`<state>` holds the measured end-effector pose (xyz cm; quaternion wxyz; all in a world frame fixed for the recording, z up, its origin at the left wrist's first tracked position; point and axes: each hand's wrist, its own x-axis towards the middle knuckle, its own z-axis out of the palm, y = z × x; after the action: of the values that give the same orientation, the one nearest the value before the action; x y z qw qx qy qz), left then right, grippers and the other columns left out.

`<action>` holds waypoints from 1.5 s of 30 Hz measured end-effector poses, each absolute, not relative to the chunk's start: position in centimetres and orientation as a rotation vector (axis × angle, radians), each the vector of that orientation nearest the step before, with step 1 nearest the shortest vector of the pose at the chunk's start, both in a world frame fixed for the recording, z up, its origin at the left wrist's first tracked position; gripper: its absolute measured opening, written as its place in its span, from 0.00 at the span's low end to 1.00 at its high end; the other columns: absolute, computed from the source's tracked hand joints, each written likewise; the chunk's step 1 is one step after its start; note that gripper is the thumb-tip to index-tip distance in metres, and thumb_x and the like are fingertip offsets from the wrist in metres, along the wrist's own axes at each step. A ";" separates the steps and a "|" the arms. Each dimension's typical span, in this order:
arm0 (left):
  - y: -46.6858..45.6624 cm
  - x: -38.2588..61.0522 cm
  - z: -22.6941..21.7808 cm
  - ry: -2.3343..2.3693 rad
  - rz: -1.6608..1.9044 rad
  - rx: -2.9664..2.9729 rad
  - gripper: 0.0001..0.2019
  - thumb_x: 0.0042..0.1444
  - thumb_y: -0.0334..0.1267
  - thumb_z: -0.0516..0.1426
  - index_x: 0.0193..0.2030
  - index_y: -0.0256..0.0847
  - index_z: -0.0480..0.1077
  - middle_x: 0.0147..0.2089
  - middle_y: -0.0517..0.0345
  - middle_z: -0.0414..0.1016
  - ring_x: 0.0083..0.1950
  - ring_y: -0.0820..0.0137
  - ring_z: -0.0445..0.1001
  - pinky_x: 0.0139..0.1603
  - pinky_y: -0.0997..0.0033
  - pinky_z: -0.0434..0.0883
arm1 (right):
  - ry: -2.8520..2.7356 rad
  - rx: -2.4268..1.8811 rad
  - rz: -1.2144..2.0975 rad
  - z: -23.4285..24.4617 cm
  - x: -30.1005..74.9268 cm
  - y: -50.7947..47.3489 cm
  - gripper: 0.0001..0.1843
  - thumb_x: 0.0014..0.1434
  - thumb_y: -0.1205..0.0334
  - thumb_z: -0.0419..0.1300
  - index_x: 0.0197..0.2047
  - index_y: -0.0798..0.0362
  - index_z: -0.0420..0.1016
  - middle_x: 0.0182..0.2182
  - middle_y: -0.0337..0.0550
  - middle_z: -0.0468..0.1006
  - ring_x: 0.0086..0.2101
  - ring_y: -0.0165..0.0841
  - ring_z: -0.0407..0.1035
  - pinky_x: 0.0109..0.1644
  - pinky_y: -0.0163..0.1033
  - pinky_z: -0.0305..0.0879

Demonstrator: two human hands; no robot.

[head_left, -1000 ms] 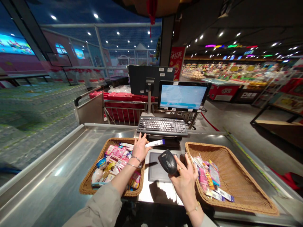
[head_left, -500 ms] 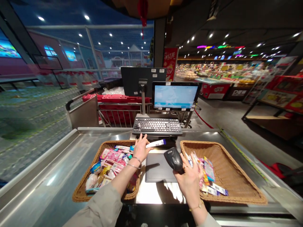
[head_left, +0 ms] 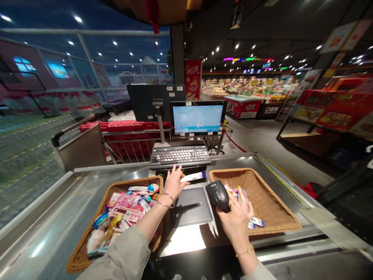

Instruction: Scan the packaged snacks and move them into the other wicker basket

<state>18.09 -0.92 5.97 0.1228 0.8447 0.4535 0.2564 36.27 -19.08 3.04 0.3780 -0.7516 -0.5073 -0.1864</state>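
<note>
Head view, the only one. Centre of frame: left hand (head_left: 174, 182), palm down, pinching a slim white packet (head_left: 192, 177) with a purple tip by its near end, between thumb and fingers. Packet juts toward frame right, level with the gap between two baskets, above the far edge of a flat grey plate (head_left: 190, 208). Black keyboard (head_left: 180, 155) just beyond the fingertips; lit screen (head_left: 198, 118) above it, upper centre.

Right of centre: right hand (head_left: 237, 217) grasping a black handheld scanner (head_left: 218, 193), head angled toward frame left. Some fingers stretched out rather than wrapped; the handle is mostly hidden by the hand, so can't tell how firm the hold is.

Lower left: wicker basket (head_left: 77, 257) heaped with small packaged goods, mostly pink, one blue-capped. Lower right: second wicker basket (head_left: 274, 212), a smaller pile near its left side, partly behind the right hand.

Handling, by judgement: packet looks light and narrow, fairly straight along its length; wrapper probably smooth, apt to slip or swivel in a loose pinch. Contents unknown, so no hard squeeze; best held at one end, printed face uncovered. Scanner looks rigid, moderately light, front-heavy; take it by the handle, keeping fingers off the front window.
</note>
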 end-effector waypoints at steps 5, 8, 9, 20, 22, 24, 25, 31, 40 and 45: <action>-0.9 19.6 6.1 1.271 0.739 2.503 0.10 0.50 0.38 0.65 0.34 0.42 0.68 0.68 0.48 0.63 0.74 0.53 0.45 0.68 0.36 0.52 | -1.243 -1.944 -0.469 2.9 37.3 -19.7 0.20 0.58 0.49 0.56 0.49 0.47 0.77 0.50 0.44 0.79 0.63 0.48 0.55 0.63 0.59 0.40; -1.0 20.5 6.3 1.231 0.745 2.544 0.11 0.49 0.38 0.66 0.34 0.42 0.68 0.67 0.49 0.64 0.74 0.54 0.46 0.70 0.39 0.50 | -1.189 -1.970 -0.462 3.2 38.0 -20.1 0.23 0.58 0.45 0.55 0.50 0.48 0.76 0.51 0.46 0.78 0.62 0.48 0.55 0.63 0.58 0.40; -1.1 20.8 6.3 1.219 0.743 2.555 0.11 0.48 0.38 0.66 0.33 0.43 0.68 0.67 0.49 0.64 0.74 0.55 0.46 0.70 0.39 0.49 | -1.172 -1.976 -0.464 3.2 38.2 -20.3 0.24 0.58 0.44 0.55 0.50 0.49 0.76 0.51 0.46 0.78 0.62 0.48 0.55 0.63 0.57 0.40; -1.2 24.7 6.1 1.067 0.625 2.684 0.11 0.48 0.38 0.66 0.34 0.44 0.69 0.67 0.52 0.65 0.74 0.55 0.46 0.71 0.38 0.46 | -1.004 -2.018 -0.526 2.7 40.6 -22.1 0.21 0.56 0.42 0.57 0.42 0.48 0.78 0.49 0.44 0.79 0.62 0.47 0.55 0.63 0.59 0.41; -1.2 25.3 6.1 1.038 0.595 2.702 0.10 0.48 0.37 0.66 0.34 0.44 0.69 0.67 0.52 0.64 0.74 0.55 0.46 0.71 0.37 0.45 | -0.980 -2.027 -0.521 2.7 40.8 -22.5 0.20 0.56 0.43 0.56 0.41 0.48 0.78 0.48 0.45 0.80 0.62 0.47 0.55 0.63 0.58 0.41; -1.4 25.9 6.1 1.007 0.564 2.720 0.09 0.49 0.37 0.65 0.34 0.44 0.70 0.67 0.52 0.64 0.74 0.54 0.45 0.71 0.36 0.44 | -0.963 -2.039 -0.511 2.8 41.0 -22.8 0.20 0.57 0.44 0.55 0.41 0.48 0.79 0.48 0.45 0.80 0.62 0.47 0.55 0.63 0.58 0.41; -1.4 26.2 6.1 0.985 0.552 2.733 0.08 0.49 0.37 0.65 0.34 0.43 0.70 0.67 0.53 0.64 0.74 0.54 0.45 0.70 0.36 0.43 | -0.955 -2.044 -0.508 2.9 41.1 -22.9 0.20 0.57 0.43 0.55 0.41 0.48 0.79 0.48 0.45 0.80 0.62 0.47 0.55 0.63 0.57 0.41; -1.5 27.9 5.6 0.765 0.510 2.825 0.09 0.49 0.38 0.65 0.35 0.43 0.70 0.68 0.54 0.62 0.75 0.51 0.39 0.70 0.32 0.36 | -0.912 -2.059 -0.532 2.8 41.9 -23.9 0.23 0.56 0.41 0.55 0.40 0.49 0.79 0.47 0.47 0.80 0.61 0.47 0.56 0.62 0.57 0.42; -3.2 31.1 5.2 0.516 0.622 2.923 0.15 0.52 0.32 0.62 0.47 0.48 0.72 0.72 0.56 0.54 0.75 0.50 0.31 0.67 0.28 0.31 | -0.859 -2.097 -0.521 2.8 42.7 -25.1 0.25 0.56 0.40 0.55 0.40 0.52 0.78 0.46 0.50 0.80 0.62 0.48 0.56 0.64 0.58 0.40; -4.1 31.8 5.7 0.618 0.760 2.890 0.25 0.58 0.35 0.58 0.62 0.51 0.63 0.74 0.52 0.47 0.75 0.51 0.31 0.67 0.28 0.36 | -0.876 -2.114 -0.530 2.4 43.0 -25.4 0.21 0.57 0.43 0.56 0.39 0.51 0.79 0.45 0.50 0.81 0.63 0.47 0.55 0.64 0.59 0.40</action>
<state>31.85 -4.15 5.72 0.0449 0.9461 0.2023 0.2489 43.05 -25.37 2.39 0.3860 -0.8302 -0.3440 -0.2083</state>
